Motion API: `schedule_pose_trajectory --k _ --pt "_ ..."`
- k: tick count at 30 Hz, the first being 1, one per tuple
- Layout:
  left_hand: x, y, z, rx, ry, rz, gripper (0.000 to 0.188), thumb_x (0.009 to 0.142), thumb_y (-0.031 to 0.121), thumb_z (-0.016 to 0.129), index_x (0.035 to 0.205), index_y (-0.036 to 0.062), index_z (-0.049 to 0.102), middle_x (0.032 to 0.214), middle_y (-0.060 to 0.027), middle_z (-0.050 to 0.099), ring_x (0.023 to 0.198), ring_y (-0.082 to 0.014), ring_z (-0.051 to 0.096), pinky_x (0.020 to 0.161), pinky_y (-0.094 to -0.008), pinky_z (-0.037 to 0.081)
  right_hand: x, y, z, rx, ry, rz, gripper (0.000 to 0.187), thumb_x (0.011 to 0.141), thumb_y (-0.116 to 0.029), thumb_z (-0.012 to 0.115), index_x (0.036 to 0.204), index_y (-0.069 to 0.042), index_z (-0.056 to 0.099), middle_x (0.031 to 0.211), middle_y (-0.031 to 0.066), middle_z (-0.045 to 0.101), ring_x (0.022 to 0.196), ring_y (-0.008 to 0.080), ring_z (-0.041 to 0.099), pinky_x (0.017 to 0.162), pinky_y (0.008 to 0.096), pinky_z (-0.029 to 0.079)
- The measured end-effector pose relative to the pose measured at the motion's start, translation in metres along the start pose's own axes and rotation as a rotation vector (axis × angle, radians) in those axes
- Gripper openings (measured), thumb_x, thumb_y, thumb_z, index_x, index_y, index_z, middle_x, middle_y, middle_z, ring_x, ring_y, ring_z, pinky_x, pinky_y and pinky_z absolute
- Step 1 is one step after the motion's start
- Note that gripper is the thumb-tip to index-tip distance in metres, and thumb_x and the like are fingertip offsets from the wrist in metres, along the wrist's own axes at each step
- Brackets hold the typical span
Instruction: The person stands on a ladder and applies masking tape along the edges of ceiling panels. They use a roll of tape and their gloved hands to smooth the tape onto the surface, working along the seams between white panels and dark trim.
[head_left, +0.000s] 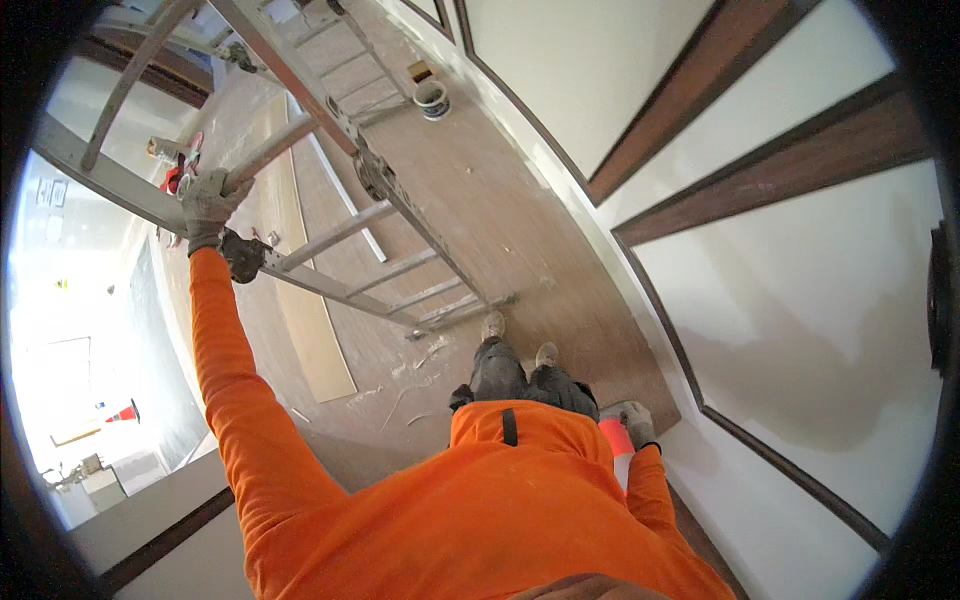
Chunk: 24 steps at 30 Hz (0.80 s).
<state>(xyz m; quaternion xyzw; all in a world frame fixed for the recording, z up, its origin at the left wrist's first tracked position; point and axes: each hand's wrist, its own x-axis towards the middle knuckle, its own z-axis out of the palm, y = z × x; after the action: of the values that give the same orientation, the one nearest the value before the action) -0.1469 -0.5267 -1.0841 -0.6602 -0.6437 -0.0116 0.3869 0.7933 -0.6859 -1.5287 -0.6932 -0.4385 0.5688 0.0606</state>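
In a grey work glove, my left hand grips a metal folding ladder where a rung meets its side rail, just above a dark hinge joint. The ladder stands at a slant in front of me, its lower rungs running down close to my shoes. Low at my right side, my other gloved hand, the right, is closed on a red-and-white object with a greyish end. My body hides part of that object, and its kind does not show clearly.
A long pale board and a white strip lie on the dusty floor beyond the ladder. A bucket stands near the right wall, which has dark wooden trim. Red items lie behind my left hand. Bright space opens at left.
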Motion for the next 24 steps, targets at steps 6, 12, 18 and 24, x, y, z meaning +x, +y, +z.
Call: schedule_pose_trajectory --k 6,12,18,24 --pt "-0.027 -0.001 0.007 -0.058 -0.074 -0.07 0.047 0.077 0.053 0.084 0.071 0.0145 0.057 0.066 -0.008 0.056 0.061 -0.0313 0.059 0.058 -0.0465 0.046 0.085 -0.082 -0.014 0.11 0.101 -0.084 0.036 0.1 -0.036 0.059 0.108 -0.003 0.07 0.089 0.0054 0.071 0.08 0.0174 0.062 0.077 0.0358 0.051" --pt "-0.022 0.01 0.001 -0.086 0.08 -0.088 0.052 0.068 0.054 0.088 0.081 0.0104 0.062 0.071 -0.0092 0.06 0.064 -0.033 0.061 0.06 -0.0482 0.049 0.083 -0.125 0.007 -0.01 0.153 -0.093 0.034 0.098 -0.034 0.06 0.105 -0.003 0.071 0.086 0.005 0.069 0.079 0.0161 0.063 0.074 0.0339 0.051" --pt "-0.024 0.028 0.007 -0.091 0.162 -0.239 0.06 0.074 0.055 0.083 0.104 0.0046 0.071 0.09 -0.0155 0.07 0.082 -0.0358 0.068 0.074 -0.0469 0.054 0.057 -0.151 0.041 -0.046 0.186 -0.187 0.037 0.096 -0.037 0.057 0.092 -0.003 0.069 0.084 0.008 0.069 0.079 0.0189 0.064 0.075 0.0358 0.052" --pt "-0.002 0.171 0.036 -0.301 0.687 -0.884 0.04 0.105 0.034 0.056 0.12 -0.0018 0.068 0.122 -0.0204 0.069 0.112 -0.0362 0.065 0.101 -0.0479 0.048 0.089 -0.174 0.033 0.024 0.294 -0.157 0.037 0.098 -0.036 0.057 0.094 -0.001 0.07 0.087 0.0096 0.069 0.084 0.0214 0.065 0.079 0.0359 0.052"
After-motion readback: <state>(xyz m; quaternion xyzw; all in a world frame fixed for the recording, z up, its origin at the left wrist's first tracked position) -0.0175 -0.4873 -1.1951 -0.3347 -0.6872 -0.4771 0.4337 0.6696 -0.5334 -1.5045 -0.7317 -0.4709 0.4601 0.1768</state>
